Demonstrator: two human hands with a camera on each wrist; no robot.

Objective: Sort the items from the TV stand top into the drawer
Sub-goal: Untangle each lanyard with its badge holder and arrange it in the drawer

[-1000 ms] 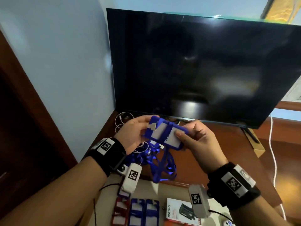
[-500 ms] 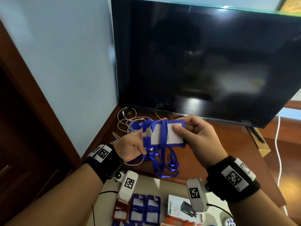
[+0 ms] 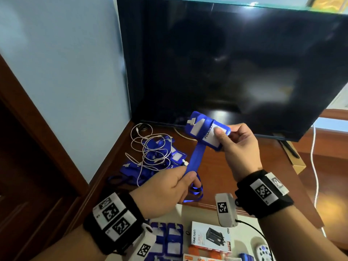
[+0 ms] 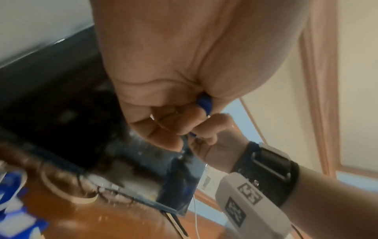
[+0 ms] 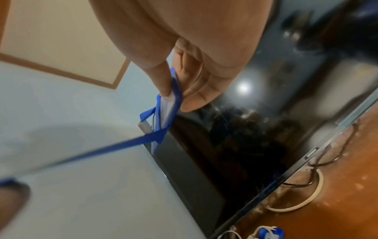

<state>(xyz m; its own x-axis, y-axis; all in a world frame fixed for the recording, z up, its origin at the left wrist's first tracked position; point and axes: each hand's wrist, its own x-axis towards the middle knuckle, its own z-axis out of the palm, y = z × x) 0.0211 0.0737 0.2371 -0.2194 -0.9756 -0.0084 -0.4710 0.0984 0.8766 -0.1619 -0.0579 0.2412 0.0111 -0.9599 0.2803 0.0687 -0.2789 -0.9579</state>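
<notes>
My right hand (image 3: 224,137) pinches a blue badge holder (image 3: 205,131) with a white card, held in the air in front of the TV. Its blue lanyard (image 3: 194,159) is wrapped once around the holder and runs taut down to my left hand (image 3: 185,178), which grips the strap in a fist. The right wrist view shows thumb and fingers (image 5: 163,80) clamping the holder (image 5: 170,103). A bit of blue strap (image 4: 204,103) pokes from my left fist. More blue badge holders (image 3: 160,153) lie on the wooden TV stand (image 3: 241,162), tangled with a white cable (image 3: 148,147).
The black TV (image 3: 226,63) stands close behind my hands. The open drawer (image 3: 243,221) below holds several blue badge holders (image 3: 174,240), a boxed adapter (image 3: 210,237) and a small remote (image 3: 262,250). A blue wall and dark wooden door frame (image 3: 37,132) are left. A cardboard box (image 3: 295,161) sits right.
My left hand dropped away from the badge holder toward me, pulling the lanyard taut. The right hand lifted and tilted the holder. The pile and cable on the stand came into view.
</notes>
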